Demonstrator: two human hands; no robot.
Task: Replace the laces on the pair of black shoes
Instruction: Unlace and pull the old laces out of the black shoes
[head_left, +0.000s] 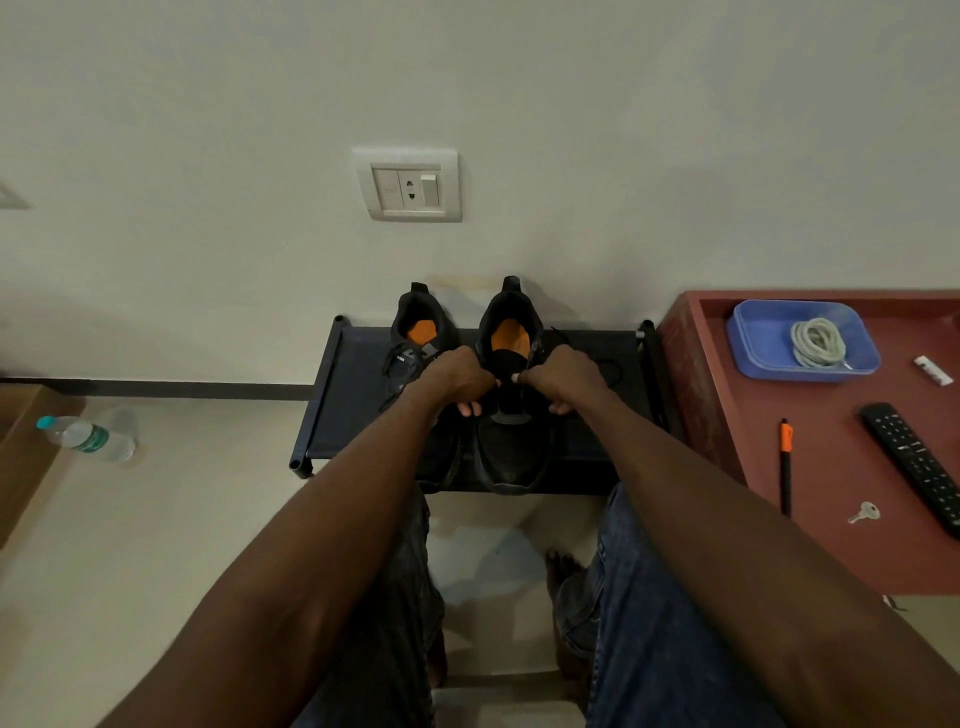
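Now both hands work the right shoe on the black bench: my left hand grips its side, my right hand pinches the old black lace. Unlacing, I judge; next, draw it free, then fetch the pale laces from the blue tray.

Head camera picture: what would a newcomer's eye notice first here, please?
First, two hands, the left hand and the right hand, gripping the right black shoe on a low dark rack by the wall. Next, the blue tray on the red-brown table at right, holding coiled pale laces.
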